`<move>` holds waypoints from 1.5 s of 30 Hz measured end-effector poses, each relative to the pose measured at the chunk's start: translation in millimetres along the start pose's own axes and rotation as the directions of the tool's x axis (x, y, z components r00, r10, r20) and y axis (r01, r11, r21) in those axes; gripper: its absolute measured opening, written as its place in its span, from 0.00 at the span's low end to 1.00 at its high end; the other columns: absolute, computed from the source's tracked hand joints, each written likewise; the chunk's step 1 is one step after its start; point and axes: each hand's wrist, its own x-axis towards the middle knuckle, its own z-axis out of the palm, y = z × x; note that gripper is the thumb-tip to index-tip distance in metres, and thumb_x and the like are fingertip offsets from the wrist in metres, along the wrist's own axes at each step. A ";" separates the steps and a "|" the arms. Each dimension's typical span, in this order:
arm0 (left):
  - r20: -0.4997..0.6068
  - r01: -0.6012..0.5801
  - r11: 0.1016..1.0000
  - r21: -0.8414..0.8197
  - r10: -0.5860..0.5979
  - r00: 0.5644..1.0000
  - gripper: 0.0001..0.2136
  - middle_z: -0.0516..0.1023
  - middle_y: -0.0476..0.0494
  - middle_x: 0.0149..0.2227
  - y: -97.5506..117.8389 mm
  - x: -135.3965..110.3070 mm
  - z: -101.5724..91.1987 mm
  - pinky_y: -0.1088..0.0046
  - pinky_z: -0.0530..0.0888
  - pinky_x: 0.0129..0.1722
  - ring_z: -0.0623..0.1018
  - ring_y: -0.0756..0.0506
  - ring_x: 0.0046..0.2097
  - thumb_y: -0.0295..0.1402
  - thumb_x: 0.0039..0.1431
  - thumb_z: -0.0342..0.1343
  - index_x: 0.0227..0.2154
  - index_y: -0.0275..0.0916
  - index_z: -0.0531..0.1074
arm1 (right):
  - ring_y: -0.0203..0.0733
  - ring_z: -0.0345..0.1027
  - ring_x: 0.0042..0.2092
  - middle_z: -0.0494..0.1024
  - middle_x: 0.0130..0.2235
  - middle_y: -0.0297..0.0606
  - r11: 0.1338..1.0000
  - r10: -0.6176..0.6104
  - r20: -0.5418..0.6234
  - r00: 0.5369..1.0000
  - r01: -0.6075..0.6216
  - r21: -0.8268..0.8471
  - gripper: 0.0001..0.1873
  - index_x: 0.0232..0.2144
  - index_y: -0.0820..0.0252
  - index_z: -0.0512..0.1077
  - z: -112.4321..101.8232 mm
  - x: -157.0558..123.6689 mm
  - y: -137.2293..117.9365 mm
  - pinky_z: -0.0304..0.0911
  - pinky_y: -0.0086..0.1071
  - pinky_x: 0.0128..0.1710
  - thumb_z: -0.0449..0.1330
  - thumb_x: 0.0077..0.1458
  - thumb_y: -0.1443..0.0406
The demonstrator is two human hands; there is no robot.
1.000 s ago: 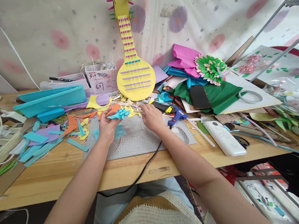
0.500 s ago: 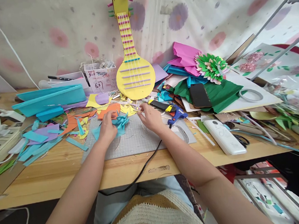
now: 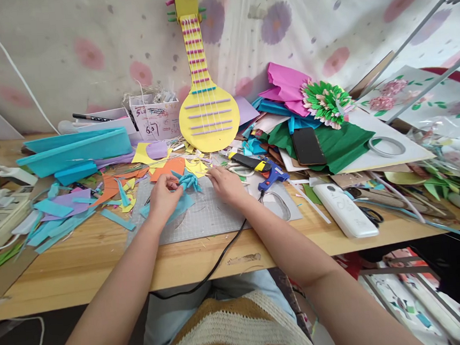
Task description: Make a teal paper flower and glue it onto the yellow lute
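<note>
"Pinching the blue paper knot (image 3: 190, 181), is that what the left hand's grip (image 3: 164, 198) is doing?"

"Yes, its fingertips are closed on the left side of the knot, and the bulk of it sticks out toward the right hand's grip (image 3: 228, 187), over the grey cutting mat (image 3: 217, 211)"

"And the right one, is it holding anything?"

"I cannot tell; its fingers are bent and the tips reach close to small yellow scraps (image 3: 196, 167). The knot lies between the two, touching the left, with a gap before the right"

"What about the containers at the back?"

"A white box (image 3: 156, 122) with writing on its front stands on the wooden surface (image 3: 80, 261), left of a yellow paper lute (image 3: 209, 119). Pale tangled bits (image 3: 159, 95) fill its top, too small to make out. Just beside it is a low white tray (image 3: 123, 120) with a black pen (image 3: 88, 118) lying along it"

"How does the knot look?"

"Bright blue and crumpled, with several pointed ends spreading outward. Near it, a flat blue sheet (image 3: 183, 204) lies on the mat"
</note>
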 end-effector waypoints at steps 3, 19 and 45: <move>-0.045 -0.019 0.999 -0.051 0.017 0.999 0.14 0.63 0.56 0.23 -2.2 -6.0 11.6 0.75 0.69 0.30 0.68 0.52 0.26 0.30 0.40 0.62 0.30 0.42 0.64 | 0.41 0.67 0.40 0.75 0.39 0.39 1.000 -0.021 0.006 1.000 0.021 0.001 0.17 0.42 0.58 0.69 -2.0 -3.7 -7.5 0.56 0.29 0.34 0.48 0.61 0.54; 0.051 -0.081 0.993 -0.087 0.085 0.995 0.19 0.70 0.53 0.28 9.6 -14.4 15.3 0.77 0.67 0.33 0.72 0.50 0.33 0.24 0.38 0.62 0.36 0.42 0.66 | 0.42 0.63 0.41 0.74 0.37 0.40 0.996 -0.088 -0.178 0.980 0.090 -0.001 0.16 0.38 0.58 0.72 6.1 2.2 1.3 0.55 0.32 0.38 0.45 0.63 0.61; 0.127 -0.297 0.920 0.256 0.272 0.954 0.08 0.77 0.47 0.32 6.7 -9.6 18.6 0.75 0.72 0.31 0.75 0.49 0.33 0.29 0.50 0.54 0.35 0.39 0.72 | 0.43 0.60 0.44 0.67 0.42 0.45 0.971 -0.216 -0.178 0.960 0.230 0.062 0.09 0.39 0.61 0.70 21.7 10.1 -9.9 0.58 0.36 0.44 0.56 0.54 0.67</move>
